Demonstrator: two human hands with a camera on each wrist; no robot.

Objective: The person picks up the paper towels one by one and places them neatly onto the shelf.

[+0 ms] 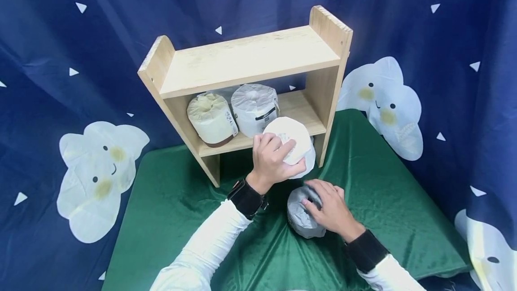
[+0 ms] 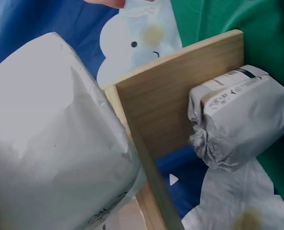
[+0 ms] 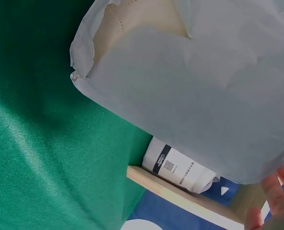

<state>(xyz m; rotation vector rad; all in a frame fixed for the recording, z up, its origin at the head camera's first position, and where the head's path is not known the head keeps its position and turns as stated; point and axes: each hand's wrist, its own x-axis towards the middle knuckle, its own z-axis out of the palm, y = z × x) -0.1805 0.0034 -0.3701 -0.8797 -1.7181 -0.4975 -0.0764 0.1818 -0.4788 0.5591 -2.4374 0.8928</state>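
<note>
1. Green velvet tablecloth (image 1: 375, 201) over table; navy curtain with white cloud faces (image 1: 101, 178) behind.
2. Pale wooden two-tier shelf (image 1: 250, 57); cream paper-wrapped roll (image 1: 211, 118) and white paper-wrapped roll with label (image 1: 253, 108) on lower tier.
3. Left hand (image 1: 272, 158) curled around crinkled white wrapped roll (image 1: 292, 140) at lower tier's front edge.
4. Right hand (image 1: 331, 208) fingers bent over grey-white wrapped roll (image 1: 300, 219) on cloth; roll partly hidden.

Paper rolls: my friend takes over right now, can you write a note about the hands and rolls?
Left hand grips a white wrapped paper roll at the front edge of the wooden rack's lower shelf.
Right hand rests on a grey wrapped roll lying on the green cloth.
Done: two rolls already sit on the lower shelf.
Left: the held roll and the grey one.
</note>
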